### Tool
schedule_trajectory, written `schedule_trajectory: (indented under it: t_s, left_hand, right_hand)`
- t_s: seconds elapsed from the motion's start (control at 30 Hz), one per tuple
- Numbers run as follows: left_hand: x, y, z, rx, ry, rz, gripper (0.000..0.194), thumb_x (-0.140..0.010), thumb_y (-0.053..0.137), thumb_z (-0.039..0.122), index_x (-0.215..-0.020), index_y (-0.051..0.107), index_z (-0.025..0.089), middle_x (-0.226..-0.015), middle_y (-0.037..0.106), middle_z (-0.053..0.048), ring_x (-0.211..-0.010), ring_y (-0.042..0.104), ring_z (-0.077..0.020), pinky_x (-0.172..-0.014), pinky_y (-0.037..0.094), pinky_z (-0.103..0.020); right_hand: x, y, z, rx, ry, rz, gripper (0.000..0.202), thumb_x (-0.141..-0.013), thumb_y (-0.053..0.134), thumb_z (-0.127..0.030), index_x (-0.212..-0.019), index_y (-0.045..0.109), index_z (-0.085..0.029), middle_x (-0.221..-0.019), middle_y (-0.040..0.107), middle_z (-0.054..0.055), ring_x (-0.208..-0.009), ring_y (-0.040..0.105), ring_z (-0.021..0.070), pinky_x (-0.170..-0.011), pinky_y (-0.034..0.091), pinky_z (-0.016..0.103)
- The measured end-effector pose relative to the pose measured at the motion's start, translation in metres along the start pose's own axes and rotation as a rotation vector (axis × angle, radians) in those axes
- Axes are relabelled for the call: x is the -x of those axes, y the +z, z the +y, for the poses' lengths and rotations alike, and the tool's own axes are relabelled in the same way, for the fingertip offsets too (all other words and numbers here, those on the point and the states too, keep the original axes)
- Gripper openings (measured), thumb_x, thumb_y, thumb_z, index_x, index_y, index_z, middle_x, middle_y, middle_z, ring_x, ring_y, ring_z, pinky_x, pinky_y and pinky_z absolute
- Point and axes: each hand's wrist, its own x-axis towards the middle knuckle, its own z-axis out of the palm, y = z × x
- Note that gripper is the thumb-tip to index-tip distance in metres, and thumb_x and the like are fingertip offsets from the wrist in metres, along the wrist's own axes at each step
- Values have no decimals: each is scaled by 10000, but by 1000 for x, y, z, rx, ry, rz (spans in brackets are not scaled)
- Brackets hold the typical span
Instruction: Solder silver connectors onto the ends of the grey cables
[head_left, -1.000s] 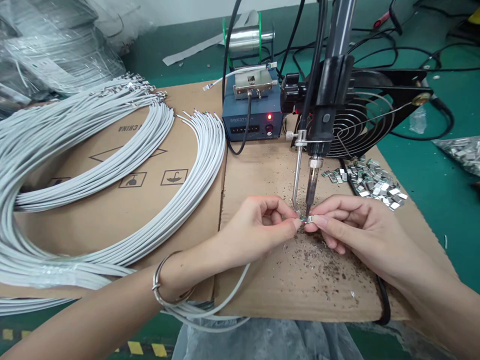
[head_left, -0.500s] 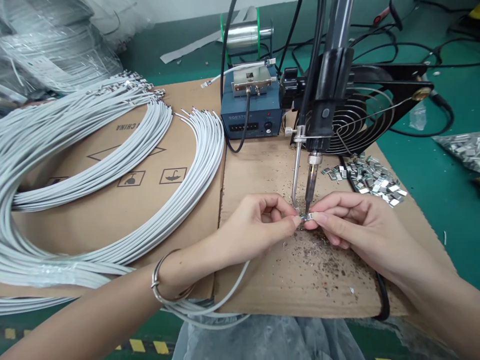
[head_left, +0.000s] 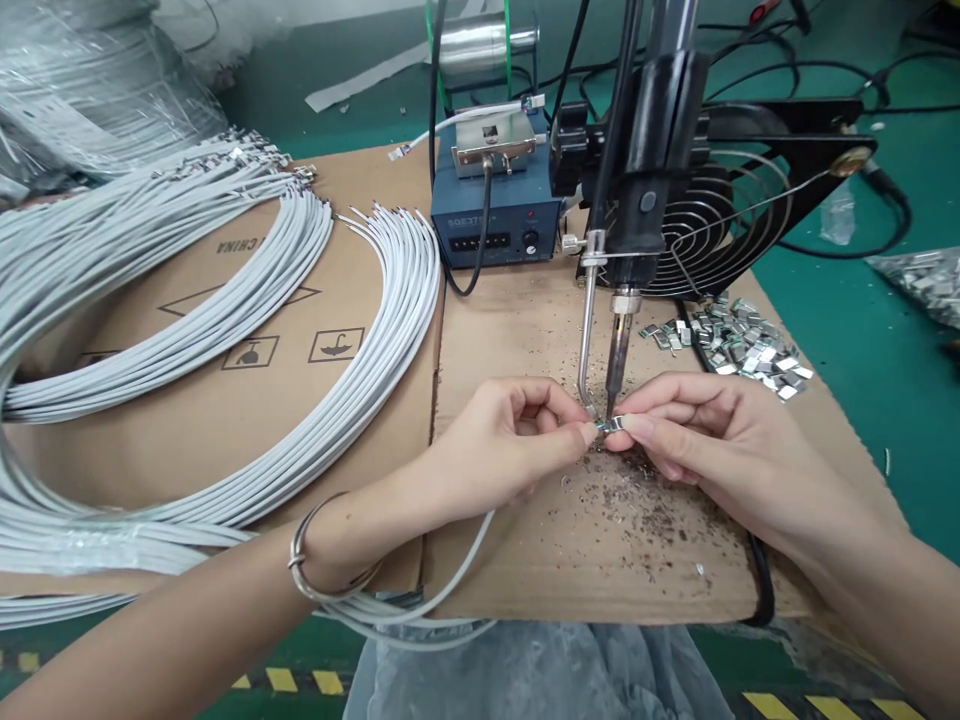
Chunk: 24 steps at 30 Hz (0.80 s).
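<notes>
My left hand (head_left: 517, 435) pinches the end of a white cable (head_left: 474, 550), whose length hangs below the palm. Between finger and thumb, my right hand (head_left: 705, 430) grips a small metal connector (head_left: 618, 423). Cable end and connector meet just under the tip of an upright soldering iron (head_left: 618, 350). Beside the iron a thin metal feed tube (head_left: 587, 340) bends down to the same spot. Whether the wires touch the connector's pads is too small to tell.
Bundles of white cables (head_left: 375, 400) curve over the cardboard (head_left: 495, 340) on the left. Behind stand a blue control box (head_left: 495, 220), a solder spool (head_left: 474, 50) and a black fan (head_left: 697, 220). Loose connectors (head_left: 750, 345) lie in a pile on the right.
The whole view has shifted slightly, so things appear a little higher and further left. Both hands keep their pinch beneath the iron tip.
</notes>
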Motion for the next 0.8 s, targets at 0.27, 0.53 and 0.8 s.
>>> schedule_trajectory:
  t_s: [0.27,0.53,0.8]
  left_hand:
    - [-1,0,-1,-46,-11,7,126,-769,600,217,-737,535,114,-447,408,62,-323,357,-31,-302,270,-103]
    - [0,0,-2,-47,-8,14,115,-761,598,207,-729,534,116,-449,412,62,-326,360,-27,-308,281,-97]
    - [0,0,-2,-33,0,12,124,-775,584,224,-732,530,122,-445,407,64,-323,357,-32,-305,276,-105]
  right_hand:
    - [-2,6,-4,40,14,51,31,-705,680,-180,-716,653,-171,-628,662,34,-397,454,44,-355,377,102]
    - [-2,7,-7,39,7,55,32,-683,681,-169,-704,657,-166,-605,657,41,-388,463,52,-347,384,112]
    - [-4,5,-4,25,1,33,56,-696,677,-177,-731,644,-148,-642,665,52,-395,448,32,-352,368,77]
